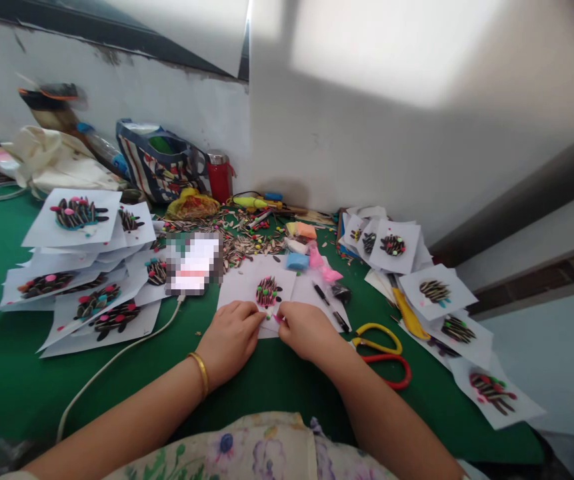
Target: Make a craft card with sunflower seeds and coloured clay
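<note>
A sheet of white paper point(237, 283) lies before me with a hedgehog-like figure point(268, 291) of striped sunflower seeds and pink and green clay bits. My left hand point(234, 333) rests palm down on the sheet's lower left edge, fingers stretched toward the figure and holding nothing visible. Just below the figure, the fingers of my right hand point(309, 330) are pinched on a small piece of pink clay point(278, 319). A black pen point(331, 307) lies right of that hand. Scissors point(381, 357) with yellow and red handles lie beside my right wrist.
Finished-looking seed pictures point(89, 283) are stacked at left, others point(439, 293) at right near a yellow cutter point(407, 310). Behind the paper are clay packets point(297, 260) and loose seeds point(247, 233). A phone point(194, 263) trails a white cable point(117, 350). A red flask point(219, 177) stands behind.
</note>
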